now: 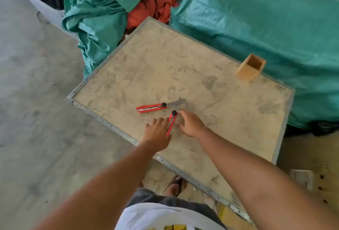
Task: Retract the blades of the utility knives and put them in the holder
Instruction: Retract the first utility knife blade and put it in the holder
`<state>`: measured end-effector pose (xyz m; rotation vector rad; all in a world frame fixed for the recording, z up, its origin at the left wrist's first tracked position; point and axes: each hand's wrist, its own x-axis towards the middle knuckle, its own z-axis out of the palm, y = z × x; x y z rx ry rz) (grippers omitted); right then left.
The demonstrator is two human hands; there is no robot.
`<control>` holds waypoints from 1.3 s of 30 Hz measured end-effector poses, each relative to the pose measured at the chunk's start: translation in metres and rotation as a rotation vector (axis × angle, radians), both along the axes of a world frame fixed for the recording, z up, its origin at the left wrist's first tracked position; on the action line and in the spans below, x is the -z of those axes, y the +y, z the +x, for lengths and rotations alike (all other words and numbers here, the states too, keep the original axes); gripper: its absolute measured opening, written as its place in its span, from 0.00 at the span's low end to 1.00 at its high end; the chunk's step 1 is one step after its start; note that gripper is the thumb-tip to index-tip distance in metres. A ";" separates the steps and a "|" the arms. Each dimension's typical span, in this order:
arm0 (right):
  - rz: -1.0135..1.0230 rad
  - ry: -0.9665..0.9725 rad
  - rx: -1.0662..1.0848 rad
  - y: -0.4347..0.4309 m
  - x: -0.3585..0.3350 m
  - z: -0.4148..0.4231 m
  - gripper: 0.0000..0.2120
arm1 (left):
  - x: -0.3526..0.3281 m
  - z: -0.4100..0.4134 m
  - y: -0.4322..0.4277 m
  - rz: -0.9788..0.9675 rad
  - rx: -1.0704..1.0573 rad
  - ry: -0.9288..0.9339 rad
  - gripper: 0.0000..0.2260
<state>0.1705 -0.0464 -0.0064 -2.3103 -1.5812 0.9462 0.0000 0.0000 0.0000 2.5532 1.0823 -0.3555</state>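
Two red utility knives lie on the worn tabletop, both with blades out. The far knife lies crosswise, its blade pointing right. The near knife points away from me, black knob at its top and blade reaching up and right. My left hand lies flat against the left side of its handle, fingers spread. My right hand is on the other side, with its fingertips at the knob and the handle. A square wooden holder stands empty at the table's far right edge.
Green tarpaulin is heaped behind and to the right of the table, with orange cloth between the heaps. The table has a metal rim. My sandalled foot shows below the front edge. Concrete floor lies to the left.
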 end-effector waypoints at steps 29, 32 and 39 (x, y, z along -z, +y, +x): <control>0.250 0.285 0.756 -0.006 -0.039 -0.029 0.09 | -0.026 -0.033 0.031 -0.578 0.048 -0.279 0.29; 0.332 0.258 0.800 0.001 -0.064 -0.019 0.08 | -0.039 -0.026 0.047 -0.611 0.105 -0.339 0.31; 0.482 0.214 0.890 0.020 -0.105 -0.002 0.10 | -0.068 0.003 0.075 -0.706 0.157 -0.549 0.29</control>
